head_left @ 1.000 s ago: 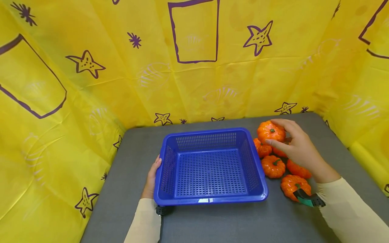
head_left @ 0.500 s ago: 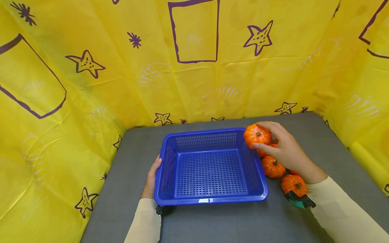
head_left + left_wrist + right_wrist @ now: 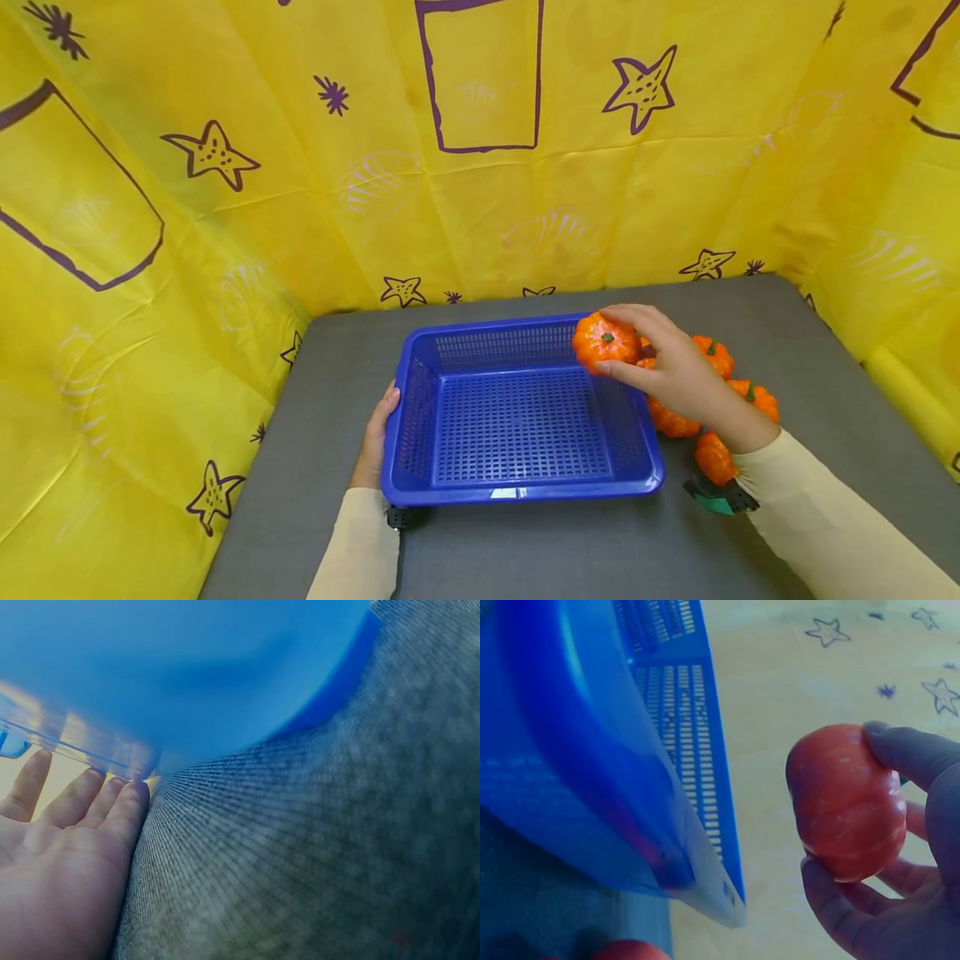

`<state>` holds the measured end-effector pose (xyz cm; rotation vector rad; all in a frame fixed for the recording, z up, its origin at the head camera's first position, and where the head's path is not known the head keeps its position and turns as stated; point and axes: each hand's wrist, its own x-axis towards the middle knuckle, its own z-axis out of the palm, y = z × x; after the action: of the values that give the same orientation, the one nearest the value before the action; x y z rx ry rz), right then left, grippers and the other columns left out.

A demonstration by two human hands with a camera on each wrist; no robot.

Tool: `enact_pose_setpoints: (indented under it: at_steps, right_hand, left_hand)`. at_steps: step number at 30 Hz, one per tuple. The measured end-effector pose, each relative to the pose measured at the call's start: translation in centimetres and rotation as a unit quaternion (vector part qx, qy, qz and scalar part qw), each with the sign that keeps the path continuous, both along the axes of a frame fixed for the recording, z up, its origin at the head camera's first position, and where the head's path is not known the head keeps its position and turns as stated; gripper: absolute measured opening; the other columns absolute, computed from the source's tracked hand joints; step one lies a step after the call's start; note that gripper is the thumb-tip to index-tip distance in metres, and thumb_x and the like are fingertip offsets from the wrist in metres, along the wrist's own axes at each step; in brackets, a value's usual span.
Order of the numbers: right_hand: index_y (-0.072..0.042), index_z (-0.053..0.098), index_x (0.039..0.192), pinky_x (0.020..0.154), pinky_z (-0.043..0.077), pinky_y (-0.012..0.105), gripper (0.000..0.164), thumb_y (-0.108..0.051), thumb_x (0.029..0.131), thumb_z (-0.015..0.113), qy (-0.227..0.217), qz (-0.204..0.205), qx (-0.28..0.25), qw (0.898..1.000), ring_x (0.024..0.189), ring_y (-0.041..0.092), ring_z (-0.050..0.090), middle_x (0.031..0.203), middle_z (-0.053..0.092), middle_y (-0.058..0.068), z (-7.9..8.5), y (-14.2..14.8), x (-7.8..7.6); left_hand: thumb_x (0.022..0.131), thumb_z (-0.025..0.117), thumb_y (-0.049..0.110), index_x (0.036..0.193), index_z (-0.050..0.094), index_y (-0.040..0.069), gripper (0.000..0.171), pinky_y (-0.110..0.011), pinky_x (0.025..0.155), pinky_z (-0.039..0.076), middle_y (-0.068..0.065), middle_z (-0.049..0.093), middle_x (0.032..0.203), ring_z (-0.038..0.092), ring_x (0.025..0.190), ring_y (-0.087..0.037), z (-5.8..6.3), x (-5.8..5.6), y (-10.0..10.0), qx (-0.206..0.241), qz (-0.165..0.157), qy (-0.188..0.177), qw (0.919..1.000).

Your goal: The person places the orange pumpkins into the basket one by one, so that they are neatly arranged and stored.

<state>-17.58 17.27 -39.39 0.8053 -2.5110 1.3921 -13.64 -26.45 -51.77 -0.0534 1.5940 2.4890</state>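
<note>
Grips the pumpkin (image 3: pixel 604 343) in right hand (image 3: pixel 678 373) at far right corner of the basket (image 3: pixel 517 493), touches its left side with straight fingers (image 3: pixel 79 793) of left hand (image 3: pixel 377 435), seemingly mid-transfer, probably calling next for lowering inside.

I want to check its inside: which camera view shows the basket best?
The head view: it shows nearly all of the blue basket, including its bottom; a held pumpkin and the right hand cover one far corner. The left wrist view shows only a blurred part, the right wrist view only some rim and wall.
</note>
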Motion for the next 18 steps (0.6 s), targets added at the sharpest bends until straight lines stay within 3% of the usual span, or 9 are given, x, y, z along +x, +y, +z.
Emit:
enact_pose_setpoints:
  at_steps: [9,18]
  right_hand:
    - [-0.007,0.061,0.151,0.093,0.055,0.030,0.064,-0.009,0.093,0.088,0.019,0.010,0.016,1.000,0.125,0.031,0.059,0.150,0.055,0.012,-0.1,-1.6,-0.2]
    - [-0.009,0.062,0.150,0.100,0.056,0.043,0.063,-0.011,0.093,0.089,-0.001,0.047,-0.008,0.999,0.128,0.027,0.057,0.150,0.055,0.009,-0.4,-3.9,-0.5]
  left_hand:
    - [0.112,0.046,0.047,0.173,0.029,0.033,0.065,-0.043,0.105,0.050,-0.018,0.038,0.168,0.053,0.134,-0.031,-0.2,-0.2,-0.1,0.000,0.000,0.005,1.0000]
    - [0.112,0.046,0.048,0.172,0.030,0.034,0.063,-0.043,0.105,0.050,-0.016,0.037,0.170,0.051,0.134,-0.031,-0.2,-0.2,-0.2,0.002,-0.006,0.006,1.0000]
